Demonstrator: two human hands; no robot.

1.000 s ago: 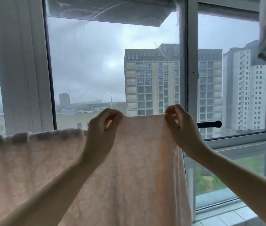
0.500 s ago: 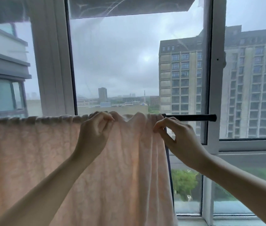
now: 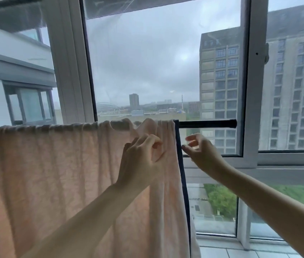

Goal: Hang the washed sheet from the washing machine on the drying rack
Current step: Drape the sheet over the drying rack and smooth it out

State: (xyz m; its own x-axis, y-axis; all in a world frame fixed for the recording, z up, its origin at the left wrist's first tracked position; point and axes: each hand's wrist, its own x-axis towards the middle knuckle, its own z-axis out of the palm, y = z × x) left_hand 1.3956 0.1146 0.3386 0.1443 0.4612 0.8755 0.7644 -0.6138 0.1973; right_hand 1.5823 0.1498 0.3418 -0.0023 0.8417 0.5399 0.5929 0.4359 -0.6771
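Lower half of the frame: two bare forearms reaching up and in; at centre, left hand (image 3: 140,157) against the sheet (image 3: 54,183), fingers curled and, as far as shows, pinching a fold just under the bunched top; just right of centre, right hand (image 3: 201,151) beside the dark trim (image 3: 180,164) on the sheet's right edge, thumb and fingers loosely apart, holding nothing, close to the cloth but not clearly touching.

Across left and centre: pale pink sheet draped over the rod (image 3: 207,124), spread fairly flat toward the left edge, gathered into folds near the hands; lower end out of view below the frame.

Looks soft, limp and creased; probably damp, so heavier and clingier than dry cloth; nothing stiff to push against, so likely to follow a pull and bunch under a shove; likely to drag on the rod rather than glide.

Best to pinch the top fold right at the rod, or the trim, and draw sideways toward the bare end of the rod at centre right; worth keeping both drops roughly even to avoid a slide off one side.

Beyond: white window frame (image 3: 253,90); farther off, grey tower blocks (image 3: 221,71) at right under an overcast sky.
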